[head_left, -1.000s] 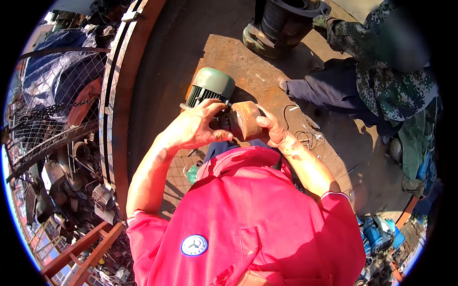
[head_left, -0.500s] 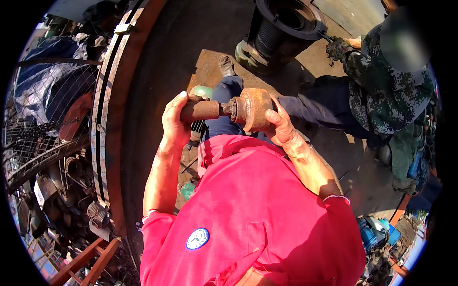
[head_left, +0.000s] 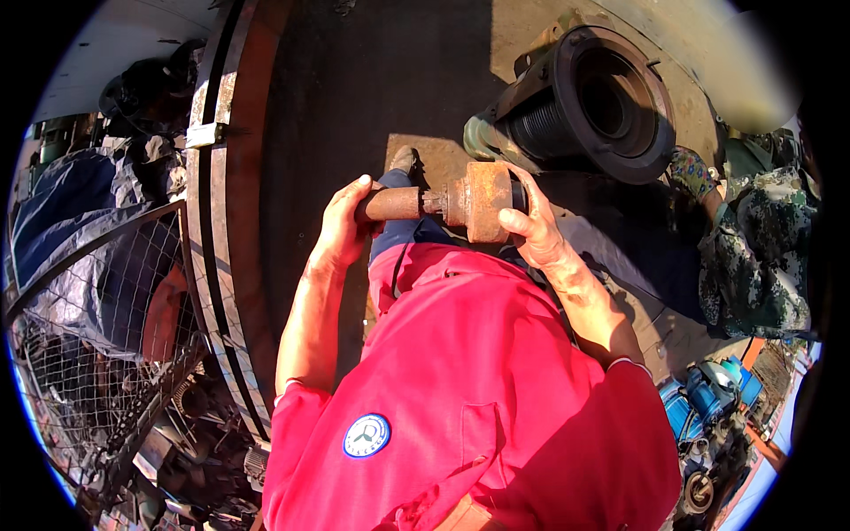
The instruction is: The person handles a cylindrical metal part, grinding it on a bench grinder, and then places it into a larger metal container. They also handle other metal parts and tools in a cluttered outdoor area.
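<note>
I hold a rusty motor rotor [head_left: 460, 200] level in front of my chest, above my red shirt. My left hand [head_left: 341, 226] grips its thin shaft end on the left. My right hand [head_left: 531, 226] wraps the thick round core on the right. My shoe [head_left: 404, 160] shows on the ground just beyond the shaft.
A large black ribbed motor housing [head_left: 589, 111] lies on the rusty floor plate ahead right. A person in camouflage clothing [head_left: 753, 239] crouches at the right. A curved steel rail [head_left: 221, 221] runs down the left, with wire mesh and scrap [head_left: 97, 354] beyond. Blue motors [head_left: 708, 394] sit lower right.
I have lifted the rusty rotor up away from the green motor, which is out of sight now. My view has risen and shifted, and both hands stayed on the rotor.
</note>
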{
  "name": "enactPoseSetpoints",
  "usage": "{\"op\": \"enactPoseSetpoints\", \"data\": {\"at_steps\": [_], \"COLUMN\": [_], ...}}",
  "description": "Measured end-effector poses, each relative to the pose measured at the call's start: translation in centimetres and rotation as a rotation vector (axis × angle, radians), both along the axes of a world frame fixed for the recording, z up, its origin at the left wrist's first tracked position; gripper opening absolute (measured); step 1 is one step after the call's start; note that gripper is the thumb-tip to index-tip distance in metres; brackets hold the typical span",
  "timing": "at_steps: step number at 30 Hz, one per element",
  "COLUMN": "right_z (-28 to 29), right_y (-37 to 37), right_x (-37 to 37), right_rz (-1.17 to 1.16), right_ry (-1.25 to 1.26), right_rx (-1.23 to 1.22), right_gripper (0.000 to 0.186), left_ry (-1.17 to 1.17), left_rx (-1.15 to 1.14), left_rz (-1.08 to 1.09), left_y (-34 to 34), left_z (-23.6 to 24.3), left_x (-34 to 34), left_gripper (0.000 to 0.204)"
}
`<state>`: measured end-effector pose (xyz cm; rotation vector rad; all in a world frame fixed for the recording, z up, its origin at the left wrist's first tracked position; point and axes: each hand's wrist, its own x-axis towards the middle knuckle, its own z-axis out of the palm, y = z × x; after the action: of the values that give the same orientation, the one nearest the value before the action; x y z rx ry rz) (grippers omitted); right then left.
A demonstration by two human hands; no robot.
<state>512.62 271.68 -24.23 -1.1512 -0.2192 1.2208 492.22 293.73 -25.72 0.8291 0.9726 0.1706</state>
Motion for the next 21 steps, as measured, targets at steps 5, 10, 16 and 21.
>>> {"op": "enactPoseSetpoints", "data": {"at_steps": [5,10,16,21], "right_z": [2.8,6.4,4.2,3.7], "right_y": [6.9,7.4,1.9,-0.4], "right_x": [3.1,5.5,7.8,10.4], "right_rz": [-0.120,-0.368,-0.573,-0.718], "right_ry": [-0.155,-0.047,0.376,0.452], "right_rx": [-0.096,-0.128,0.084,0.230], "right_gripper": [0.097,0.092,0.096,0.102], "left_ry": [0.008,-0.223,-0.463,-0.719], "left_rx": [0.045,-0.182,-0.229,0.137], "left_rz": [-0.502,-0.444,-0.531,-0.851], "left_y": [12.5,15.3,11.0,7.0], "left_z": [-0.7,2.4,7.3,12.5], "left_x": [5.6,13.8,22.0,30.0], "left_gripper": [0.034,0.042,0.061,0.060]}}
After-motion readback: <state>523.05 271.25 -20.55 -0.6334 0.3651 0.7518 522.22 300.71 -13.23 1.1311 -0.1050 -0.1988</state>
